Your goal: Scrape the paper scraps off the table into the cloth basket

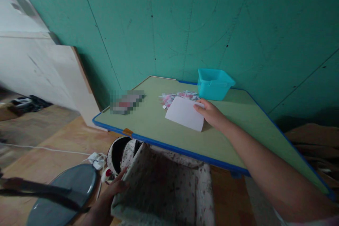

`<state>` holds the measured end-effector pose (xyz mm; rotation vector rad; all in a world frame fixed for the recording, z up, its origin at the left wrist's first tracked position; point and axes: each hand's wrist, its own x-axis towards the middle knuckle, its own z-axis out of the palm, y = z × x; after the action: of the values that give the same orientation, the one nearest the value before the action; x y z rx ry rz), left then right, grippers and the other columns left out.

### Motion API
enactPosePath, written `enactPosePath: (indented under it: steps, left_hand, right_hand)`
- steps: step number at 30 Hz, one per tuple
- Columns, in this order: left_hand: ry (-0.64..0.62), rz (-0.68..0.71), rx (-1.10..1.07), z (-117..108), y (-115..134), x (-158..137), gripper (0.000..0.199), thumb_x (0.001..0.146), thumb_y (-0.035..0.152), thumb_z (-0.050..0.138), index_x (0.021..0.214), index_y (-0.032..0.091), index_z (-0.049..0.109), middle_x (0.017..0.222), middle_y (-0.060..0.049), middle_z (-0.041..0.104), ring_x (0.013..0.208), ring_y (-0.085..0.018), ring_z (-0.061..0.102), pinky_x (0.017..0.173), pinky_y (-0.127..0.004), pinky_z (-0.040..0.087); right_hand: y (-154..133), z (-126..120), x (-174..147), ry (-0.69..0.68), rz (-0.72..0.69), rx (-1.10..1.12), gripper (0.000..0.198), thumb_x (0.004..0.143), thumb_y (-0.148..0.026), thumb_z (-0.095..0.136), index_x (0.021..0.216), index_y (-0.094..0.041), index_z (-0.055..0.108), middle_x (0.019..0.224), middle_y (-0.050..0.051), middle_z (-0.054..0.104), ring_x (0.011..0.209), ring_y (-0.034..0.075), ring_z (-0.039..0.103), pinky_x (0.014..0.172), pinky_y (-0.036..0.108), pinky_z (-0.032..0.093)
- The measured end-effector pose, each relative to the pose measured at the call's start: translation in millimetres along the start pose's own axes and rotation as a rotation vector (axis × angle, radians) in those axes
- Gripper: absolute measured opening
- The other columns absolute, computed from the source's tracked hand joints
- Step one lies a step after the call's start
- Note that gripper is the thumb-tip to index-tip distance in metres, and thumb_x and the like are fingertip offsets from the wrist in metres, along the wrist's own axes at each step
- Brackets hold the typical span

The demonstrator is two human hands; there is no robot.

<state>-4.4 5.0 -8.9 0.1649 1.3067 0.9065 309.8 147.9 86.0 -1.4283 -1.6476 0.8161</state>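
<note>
My right hand (pixel 208 110) pinches the right edge of a white sheet of paper (pixel 184 113) just over the table (pixel 148 122). Behind the sheet lies a pile of small pink, white and grey paper scraps (pixel 182 94), partly covered by it. Low on the left, my left hand (pixel 119 185) grips the side of a fabric storage bin (pixel 169 190) with a small dark pattern. That bin is open at the top and sits in front of the table's blue edge, below the tabletop.
A turquoise plastic basket (pixel 214 86) stands at the back of the table by the green wall (pixel 169 24). A blurred-out flat item (pixel 127 102) lies at the left. On the floor are a grey round stool (pixel 65 194), a power strip (pixel 96 160) and a white cable.
</note>
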Motion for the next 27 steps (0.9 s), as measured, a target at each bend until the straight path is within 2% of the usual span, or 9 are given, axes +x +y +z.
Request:
enactPosePath:
  steps: [4,7,13,18,23,27]
  left_hand:
    - [-0.006,0.065,0.017,5,7,-14,0.074,0.046,0.013,0.062,0.117,0.021,0.044,0.067,-0.001,0.073,0.073,-0.031,0.065,0.057,-0.035,0.051]
    - [-0.038,0.081,0.055,4,6,-18,0.071,0.046,0.015,0.064,0.115,0.021,0.047,0.075,-0.003,0.073,0.067,-0.03,0.066,0.052,-0.035,0.05]
    - [-0.012,0.027,0.032,4,3,-21,0.076,0.045,0.013,0.065,0.118,0.022,0.046,0.075,-0.002,0.074,0.066,-0.031,0.066,0.056,-0.036,0.051]
    - [-0.022,0.052,0.042,4,7,-24,0.077,0.048,0.013,0.064,0.121,0.019,0.043,0.076,-0.006,0.074,0.06,-0.031,0.066,0.045,-0.035,0.049]
    - [-0.047,0.059,0.107,-2,11,-25,0.067,0.052,0.018,0.062,0.118,0.017,0.048,0.062,-0.005,0.073,0.046,-0.03,0.064,0.045,-0.038,0.05]
    - [-0.055,0.059,0.094,-6,9,-22,0.073,0.052,0.016,0.064,0.121,0.022,0.043,0.073,-0.004,0.074,0.048,-0.029,0.065,0.044,-0.038,0.05]
  right_hand:
    - [-2,16,-3,-0.107,-0.022,-0.006,0.028,0.074,-0.044,0.045,0.089,-0.02,0.047,0.069,0.001,0.056,0.057,0.014,0.051,0.048,0.024,0.035]
    - [-6,21,-6,-0.12,-0.029,-0.052,0.027,0.075,-0.044,0.044,0.088,-0.02,0.048,0.069,0.001,0.056,0.058,0.014,0.051,0.049,0.025,0.035]
    - [-10,22,-11,-0.131,-0.063,-0.07,0.026,0.077,-0.043,0.043,0.088,-0.02,0.048,0.069,0.002,0.057,0.063,0.015,0.052,0.054,0.027,0.037]
    - [-10,26,-12,-0.164,-0.077,-0.078,0.026,0.077,-0.043,0.043,0.087,-0.02,0.047,0.07,0.002,0.057,0.063,0.015,0.052,0.053,0.026,0.037]
    - [-11,28,-13,-0.203,-0.098,-0.04,0.025,0.077,-0.043,0.043,0.084,-0.019,0.047,0.071,0.002,0.056,0.062,0.014,0.051,0.053,0.025,0.037]
    - [-15,25,-16,-0.25,-0.096,-0.041,0.022,0.077,-0.042,0.042,0.081,-0.02,0.045,0.068,0.0,0.054,0.06,0.013,0.049,0.053,0.024,0.035]
